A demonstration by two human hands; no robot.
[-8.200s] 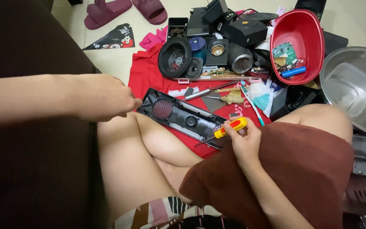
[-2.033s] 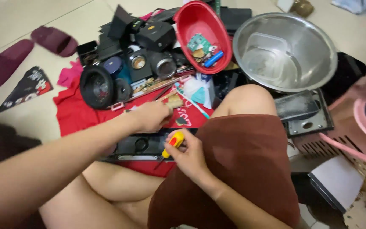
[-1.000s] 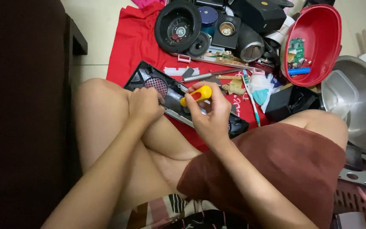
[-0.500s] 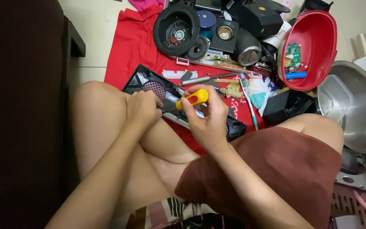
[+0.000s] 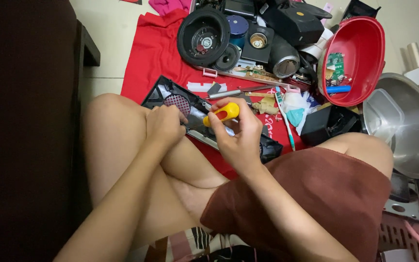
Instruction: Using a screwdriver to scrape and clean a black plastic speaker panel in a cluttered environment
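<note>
Yellow screwdriver: mid-frame, right hand fingers wrapped tight round its handle
Left hand: fingers curled, pressing down the black panel
Panel: lying on red cloth, floor, centre frame

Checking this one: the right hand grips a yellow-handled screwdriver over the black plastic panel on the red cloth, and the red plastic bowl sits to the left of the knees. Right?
Not quite. The head view shows the red plastic bowl at the upper right. The right hand does grip the yellow-handled screwdriver over the black plastic panel on the red cloth.
</note>
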